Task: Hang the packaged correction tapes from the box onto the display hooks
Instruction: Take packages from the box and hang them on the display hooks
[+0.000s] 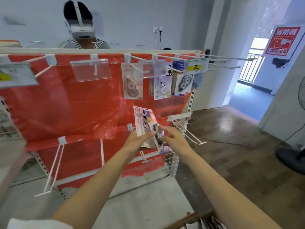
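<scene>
While both arms reach forward from the lower edge of the view, the left hand (pixel 140 138) grips a small stack of packaged correction tapes (pixel 140 119) by its lower part, thumb across the front, with the pink card on top standing upright. The right hand (pixel 171 136) pinches a second pack (pixel 159 136) just beside the stack, its fingertips closed on the clear blister; this pack is tilted and touches the stack. Both packs are held in front of the red backing sheet (pixel 66 104) of the display rack (pixel 99 51), near its right upright post (pixel 189 109). Along the rack's top rail, toward the right end, three groups of packs (pixel 132 81) already hang on white display hooks (pixel 166 66) behind clear label holders (pixel 90 70). The cardboard box (pixel 198 219) shows at the bottom edge, beneath the right forearm. A second person wearing a headset (pixel 81 30) stands behind the rack.
</scene>
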A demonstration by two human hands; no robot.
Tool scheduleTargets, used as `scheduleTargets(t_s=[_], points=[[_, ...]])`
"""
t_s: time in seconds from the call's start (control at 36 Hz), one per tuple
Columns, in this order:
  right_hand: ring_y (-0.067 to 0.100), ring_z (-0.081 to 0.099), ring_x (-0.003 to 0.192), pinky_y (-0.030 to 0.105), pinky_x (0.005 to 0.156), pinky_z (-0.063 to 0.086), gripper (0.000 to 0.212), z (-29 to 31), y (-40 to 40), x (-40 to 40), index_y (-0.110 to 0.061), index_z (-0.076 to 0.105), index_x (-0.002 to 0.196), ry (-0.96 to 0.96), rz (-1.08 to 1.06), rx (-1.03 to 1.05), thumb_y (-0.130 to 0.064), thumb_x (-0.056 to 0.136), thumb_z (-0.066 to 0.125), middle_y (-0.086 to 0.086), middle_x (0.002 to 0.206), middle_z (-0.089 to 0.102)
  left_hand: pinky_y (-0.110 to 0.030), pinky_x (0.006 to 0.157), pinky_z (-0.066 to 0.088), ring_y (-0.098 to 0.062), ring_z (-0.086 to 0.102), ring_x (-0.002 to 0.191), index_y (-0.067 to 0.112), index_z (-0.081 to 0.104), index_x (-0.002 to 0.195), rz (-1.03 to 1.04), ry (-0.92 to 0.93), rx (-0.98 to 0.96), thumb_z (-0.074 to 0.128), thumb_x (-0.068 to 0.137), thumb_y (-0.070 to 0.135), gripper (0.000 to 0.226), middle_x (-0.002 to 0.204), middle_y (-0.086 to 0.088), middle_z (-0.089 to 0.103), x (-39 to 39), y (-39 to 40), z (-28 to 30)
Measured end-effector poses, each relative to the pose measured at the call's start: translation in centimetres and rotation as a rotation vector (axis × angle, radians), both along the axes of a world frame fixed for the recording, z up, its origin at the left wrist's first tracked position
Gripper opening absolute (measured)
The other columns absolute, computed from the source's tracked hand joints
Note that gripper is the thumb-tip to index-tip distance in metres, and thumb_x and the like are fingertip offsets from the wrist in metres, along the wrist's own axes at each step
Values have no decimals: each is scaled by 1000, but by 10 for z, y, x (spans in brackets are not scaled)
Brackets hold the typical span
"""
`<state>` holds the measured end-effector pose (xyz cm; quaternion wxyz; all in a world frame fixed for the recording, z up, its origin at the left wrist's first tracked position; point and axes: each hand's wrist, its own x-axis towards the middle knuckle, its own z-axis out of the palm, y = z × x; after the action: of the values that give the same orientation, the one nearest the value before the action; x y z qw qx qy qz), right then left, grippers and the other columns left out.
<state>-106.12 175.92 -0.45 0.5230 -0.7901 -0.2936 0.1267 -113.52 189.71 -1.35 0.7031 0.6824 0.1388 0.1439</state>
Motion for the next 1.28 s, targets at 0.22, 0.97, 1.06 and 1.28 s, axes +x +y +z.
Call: scheduleTargets(t_s=[0.22,0.97,1.06,1.28], points=[[21,45,125,39,104,43,86,-8,12,-5,-17,48,134,59,-171,-50,-47,61,83,4,134,45,-44,91,50,-27,66,95,21,66,97,96,-19,-32,59,88,0,23,99,-5,71,-13,23,-7],[18,63,100,39,90,51,28,-3,-36,14,-29,47,91,166,-231,162,-21,83,73,-2,104,64,-40,99,46,-18,66,98,27,66,96,40,7,8,73,80,15,22,97,6,72,-10,10,-2],[21,62,101,41,91,50,24,2,-45,26,-25,47,91,157,-230,155,-22,85,71,-2,101,62,-42,100,46,-18,67,95,27,67,92,40,0,23,74,79,13,20,92,7,73,0,1,2],[17,65,103,46,95,51,46,23,-73,73,-17,51,121,109,-218,210,-27,82,73,-6,109,64,-51,104,42,-29,63,107,21,65,109,166,-7,-43,80,73,20,39,111,-6,70,40,-25,9]])
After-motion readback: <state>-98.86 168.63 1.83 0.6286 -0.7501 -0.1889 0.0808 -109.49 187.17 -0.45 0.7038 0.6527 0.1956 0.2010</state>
